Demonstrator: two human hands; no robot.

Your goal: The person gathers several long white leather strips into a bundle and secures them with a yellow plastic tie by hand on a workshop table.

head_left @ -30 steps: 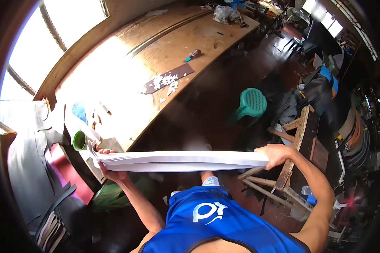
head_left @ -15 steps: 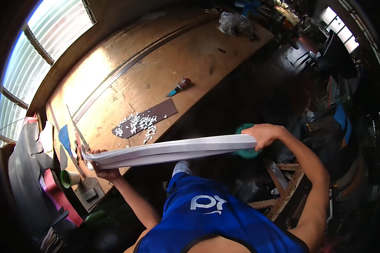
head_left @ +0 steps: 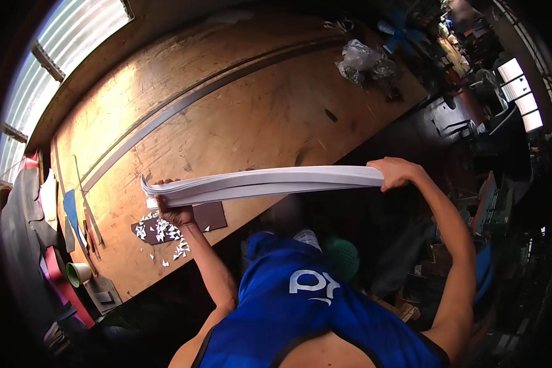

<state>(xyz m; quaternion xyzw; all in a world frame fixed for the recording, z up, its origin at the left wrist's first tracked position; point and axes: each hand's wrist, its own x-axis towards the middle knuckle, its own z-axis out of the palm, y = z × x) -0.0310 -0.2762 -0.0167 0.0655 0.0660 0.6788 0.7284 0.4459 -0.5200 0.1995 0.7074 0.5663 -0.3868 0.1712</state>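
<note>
I hold a long stack of white sheets point(head_left: 270, 183) level in the air, over the near edge of a wide wooden worktable point(head_left: 227, 110). My left hand point(head_left: 175, 211) grips the stack's left end from below. My right hand point(head_left: 394, 173) clasps its right end. Under the left end, a dark brown strip point(head_left: 205, 218) lies on the table with several small white offcuts point(head_left: 159, 232) scattered on it.
A crumpled clear plastic bag point(head_left: 365, 61) lies at the table's far right. A green cup point(head_left: 76, 274) and blue pieces point(head_left: 70, 208) sit at the left end. A green stool point(head_left: 343, 257) stands by my legs. Clutter fills the floor to the right.
The stack and both hands have risen and moved over the table edge. My view has swung, so the table fills more of the frame and the stool now lies below the stack.
</note>
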